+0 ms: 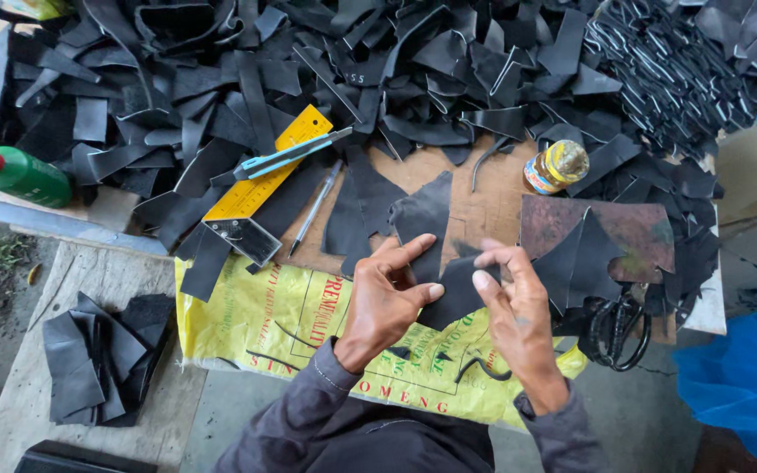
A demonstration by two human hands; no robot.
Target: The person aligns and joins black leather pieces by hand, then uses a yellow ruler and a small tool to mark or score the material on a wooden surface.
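Observation:
My left hand (383, 302) and my right hand (519, 320) hold one small black leather piece (457, 293) between thumbs and fingers, just above a yellow printed sack (265, 324) that covers the near edge of the wooden board (484, 206). Another flat black piece (427, 215) lies on the board right behind my left fingers. A rusty metal template (637, 232) with a black piece on it rests to the right of my right hand. Black-handled scissors (619, 333) lie at the board's near right corner.
A large heap of black leather scraps (308, 70) fills the back. A yellow square ruler (265, 171), blue cutter (286, 156) and pen (315, 206) lie at left, a small glue jar (555, 166) behind, a green bottle (24, 175) far left, a stack of cut pieces (102, 359) lower left.

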